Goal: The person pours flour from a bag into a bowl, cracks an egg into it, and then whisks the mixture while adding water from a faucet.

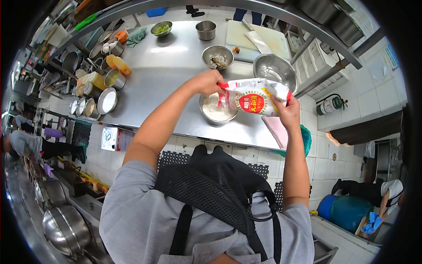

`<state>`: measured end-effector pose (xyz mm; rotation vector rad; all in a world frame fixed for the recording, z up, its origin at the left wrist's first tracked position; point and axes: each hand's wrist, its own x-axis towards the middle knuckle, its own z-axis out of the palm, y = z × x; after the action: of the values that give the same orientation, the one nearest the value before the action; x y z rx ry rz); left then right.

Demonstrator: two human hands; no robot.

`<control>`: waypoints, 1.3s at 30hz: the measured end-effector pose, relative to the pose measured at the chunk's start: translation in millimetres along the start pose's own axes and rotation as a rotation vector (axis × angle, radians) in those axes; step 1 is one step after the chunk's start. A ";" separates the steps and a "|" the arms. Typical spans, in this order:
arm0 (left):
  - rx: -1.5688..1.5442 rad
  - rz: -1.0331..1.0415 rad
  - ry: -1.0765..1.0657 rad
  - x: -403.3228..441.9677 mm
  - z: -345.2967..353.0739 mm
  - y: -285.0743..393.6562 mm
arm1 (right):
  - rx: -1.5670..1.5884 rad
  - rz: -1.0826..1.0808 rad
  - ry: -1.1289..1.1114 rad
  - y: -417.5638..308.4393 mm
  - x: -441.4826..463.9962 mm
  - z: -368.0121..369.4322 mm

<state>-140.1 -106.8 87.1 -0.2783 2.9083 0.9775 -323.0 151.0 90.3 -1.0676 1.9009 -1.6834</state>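
Note:
A white, red and yellow flour bag point(254, 100) lies on its side in the air, its mouth end to the left over a metal bowl point(216, 121) with white flour point(213, 105) in it. My left hand point(207, 82) is closed on the bag's mouth end. My right hand point(288, 112) grips the bag's bottom end. Just behind the flour bowl stands a second metal bowl point(211, 53) holding what looks like pieces of raw seafood. A larger steel bowl point(274, 70) is partly hidden behind the bag.
On the steel table point(154, 88) stand a bowl of green vegetables point(161, 29), a steel pot point(205, 31), and a cutting board point(237, 37) with a cleaver point(258, 42). Squeeze bottles point(119, 64) and containers line the left. A pink cloth point(276, 130) hangs over the front edge. Other people are nearby.

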 end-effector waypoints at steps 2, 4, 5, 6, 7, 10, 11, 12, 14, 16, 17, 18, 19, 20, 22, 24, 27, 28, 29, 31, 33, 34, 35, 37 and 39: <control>0.025 0.000 0.002 3.5 8.9 -3.1 | 0.003 0.007 -0.011 -0.3 -1.8 -1.7; -0.065 -0.006 0.019 1.5 7.5 -8.2 | 0.026 0.017 0.019 -6.5 0.3 1.2; -0.062 -0.007 0.016 0.2 7.1 -11.1 | 0.030 0.018 0.022 -7.3 -0.2 3.6; -0.074 -0.021 0.018 -2.7 3.9 -6.9 | 0.034 0.026 -0.010 -7.3 -0.9 5.5; -0.091 -0.035 0.022 -5.1 1.8 -3.1 | 0.035 0.034 -0.044 -7.3 -1.9 6.2; -0.069 -0.058 0.131 -12.3 -8.7 -4.2 | 0.036 0.034 -0.036 -9.8 0.5 13.0; -0.070 -0.062 0.132 -14.4 -9.7 -7.4 | 0.049 0.040 -0.019 -10.6 -0.4 16.5; -0.045 -0.076 0.077 -16.3 -10.6 -9.4 | 0.050 0.042 -0.024 -10.3 -0.7 18.9; -0.018 -0.094 0.035 -19.8 -14.9 -13.2 | 0.077 0.057 -0.068 -10.7 3.9 23.4; -0.047 -0.155 0.107 -26.2 -23.0 -10.6 | 0.083 0.045 -0.055 -12.5 5.2 31.0; -0.049 -0.159 0.105 -25.3 -21.5 -14.1 | 0.087 0.041 -0.034 -12.4 3.7 33.5; -0.016 -0.129 0.149 -23.4 -18.4 -16.8 | 0.143 0.037 -0.050 -3.8 3.7 37.4; 0.020 -0.098 0.198 -21.7 -16.7 -19.3 | 0.141 0.038 -0.055 1.8 2.4 38.7; 0.020 -0.101 0.206 -20.4 -15.6 -21.9 | 0.142 0.044 -0.028 6.2 2.2 39.6; -0.080 -0.082 0.315 -19.4 -12.9 -19.3 | 0.216 0.098 0.020 20.5 -1.6 40.4; -0.114 -0.044 0.348 -13.4 -9.4 -18.4 | 0.324 0.194 0.047 38.9 -9.3 35.9; -0.164 0.029 0.372 1.3 -4.2 -12.7 | 0.507 0.338 0.070 71.1 -24.2 27.8; -0.173 0.055 0.367 6.6 -2.9 -8.3 | 0.573 0.409 0.091 74.2 -32.5 26.2; -0.182 0.082 0.360 11.8 -1.1 -3.4 | 0.640 0.481 0.114 77.4 -40.8 25.1; -0.214 0.086 0.338 19.6 -2.3 11.9 | 0.785 0.494 0.100 85.6 -54.2 27.6; -0.219 0.158 0.299 27.4 -5.0 26.4 | 0.856 0.571 0.033 101.7 -65.8 25.3; -0.216 0.167 0.289 31.5 -6.0 33.0 | 0.897 0.604 -0.006 107.6 -71.2 25.7; -0.180 0.201 0.261 35.9 -6.7 39.6 | 0.902 0.599 0.007 113.7 -76.4 26.0; -0.139 0.244 0.225 41.7 -8.7 52.1 | 0.958 0.726 -0.015 119.6 -85.0 28.1; -0.103 0.271 0.113 44.3 -10.1 63.0 | 0.947 0.724 -0.022 124.6 -91.2 27.1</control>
<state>-195.6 -70.3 127.4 0.0610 3.0598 1.1875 -281.0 199.9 -52.6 -0.0108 1.0000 -1.7319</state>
